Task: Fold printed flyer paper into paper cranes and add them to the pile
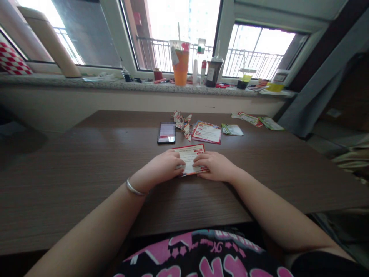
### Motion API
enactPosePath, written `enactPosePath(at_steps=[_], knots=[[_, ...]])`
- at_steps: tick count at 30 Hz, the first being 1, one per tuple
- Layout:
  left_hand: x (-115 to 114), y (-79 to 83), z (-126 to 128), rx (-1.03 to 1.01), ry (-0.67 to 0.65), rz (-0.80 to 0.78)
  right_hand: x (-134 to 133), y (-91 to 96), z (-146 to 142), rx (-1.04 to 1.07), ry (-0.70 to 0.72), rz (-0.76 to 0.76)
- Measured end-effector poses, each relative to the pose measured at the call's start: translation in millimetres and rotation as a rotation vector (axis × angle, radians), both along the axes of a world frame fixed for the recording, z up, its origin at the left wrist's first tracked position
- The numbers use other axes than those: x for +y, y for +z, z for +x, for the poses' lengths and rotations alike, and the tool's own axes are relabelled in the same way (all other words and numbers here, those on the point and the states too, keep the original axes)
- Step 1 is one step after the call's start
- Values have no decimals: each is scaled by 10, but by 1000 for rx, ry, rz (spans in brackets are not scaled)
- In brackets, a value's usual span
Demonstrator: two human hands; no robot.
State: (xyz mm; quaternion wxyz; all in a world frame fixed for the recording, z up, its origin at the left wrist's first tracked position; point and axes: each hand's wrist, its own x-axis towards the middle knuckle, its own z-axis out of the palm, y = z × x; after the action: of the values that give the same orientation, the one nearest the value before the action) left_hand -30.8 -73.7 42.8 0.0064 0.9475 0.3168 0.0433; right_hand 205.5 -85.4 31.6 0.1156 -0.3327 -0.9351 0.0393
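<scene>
A white card with a red border [188, 158] lies flat on the dark wood-grain table [86, 184], near its front edge. My left hand [163, 167] presses on its left side, and a silver bangle [135, 187] circles that wrist. My right hand [215, 166] rests on its right side, with the fingertips of both hands close together on the card. The card's lower part is hidden under my fingers.
Beyond my hands lie a phone [166, 132], folded paper cranes [181, 125], a red-bordered card [206, 132] and scattered paper slips [255, 121]. A stone windowsill [144, 86] behind the table holds an orange cup [181, 67], a dark cup [214, 73] and small items.
</scene>
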Motion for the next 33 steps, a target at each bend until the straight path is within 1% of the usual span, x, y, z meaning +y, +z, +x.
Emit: enactPosePath(at_steps=[8, 14, 17, 20, 27, 33], knots=[[-26, 68, 23, 2, 19, -5, 10, -9, 5, 56, 9, -53], [-6, 72, 55, -56, -23, -158, -2, -12, 4, 55, -4, -54], [1, 73, 60, -83, -23, -211, -2, -21, 10, 51, -34, -49], [-8, 77, 54, -88, -21, -228, 4, -24, 17, 65, -64, -63], [-27, 30, 22, -127, -71, -188, 12, 8, 37, 68, -166, -57], [-53, 32, 42, -106, -61, -177, 51, -36, 59, 111, -283, -55]])
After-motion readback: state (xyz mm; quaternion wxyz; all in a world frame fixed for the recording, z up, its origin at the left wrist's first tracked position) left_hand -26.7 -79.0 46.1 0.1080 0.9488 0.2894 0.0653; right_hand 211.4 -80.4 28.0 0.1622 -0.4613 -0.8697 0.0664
